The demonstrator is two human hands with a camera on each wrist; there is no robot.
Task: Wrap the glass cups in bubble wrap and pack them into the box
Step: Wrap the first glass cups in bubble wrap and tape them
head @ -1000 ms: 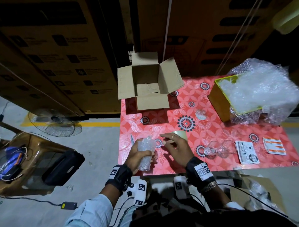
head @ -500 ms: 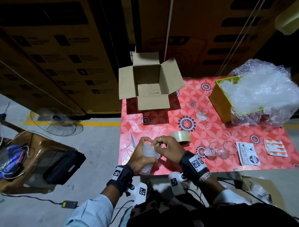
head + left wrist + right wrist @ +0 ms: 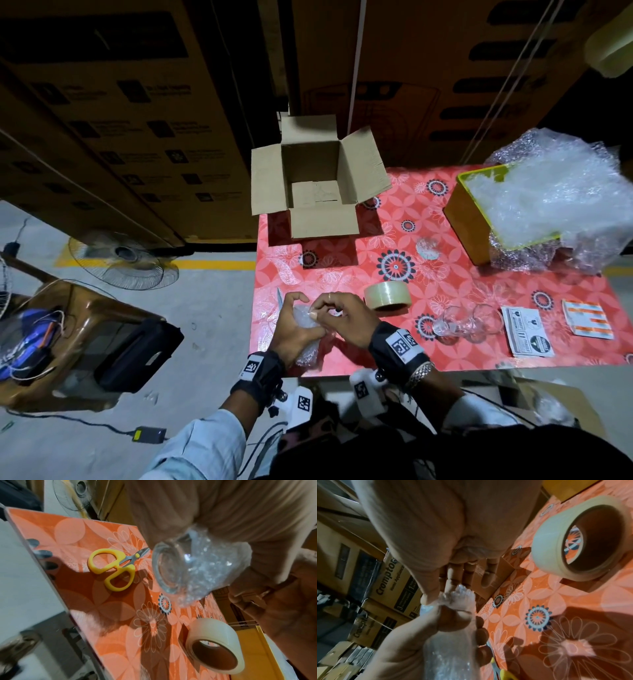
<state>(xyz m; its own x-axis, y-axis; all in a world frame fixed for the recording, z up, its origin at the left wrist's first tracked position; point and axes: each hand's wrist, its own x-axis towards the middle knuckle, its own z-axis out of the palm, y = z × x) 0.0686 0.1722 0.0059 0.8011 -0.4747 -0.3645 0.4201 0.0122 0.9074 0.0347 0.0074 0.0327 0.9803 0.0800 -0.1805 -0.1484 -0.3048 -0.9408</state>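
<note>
Glass cup (image 3: 173, 569), partly covered in bubble wrap (image 3: 211, 566), is gripped in the curled left hand (image 3: 294, 329) above the counter's (image 3: 479, 308) near edge. The wrap's top end is pinched by the right hand (image 3: 346, 322). Yellow scissors (image 3: 113, 568) and a tape roll (image 3: 387, 296) lie nearby. An open cardboard box (image 3: 315, 181) sits at the far edge.

L hand (image 3: 295, 329) fingers curled round wrapped cup (image 3: 188, 569), held above table edge. R hand (image 3: 346, 320) thumb + forefinger pinching wrap's top end.
</note>
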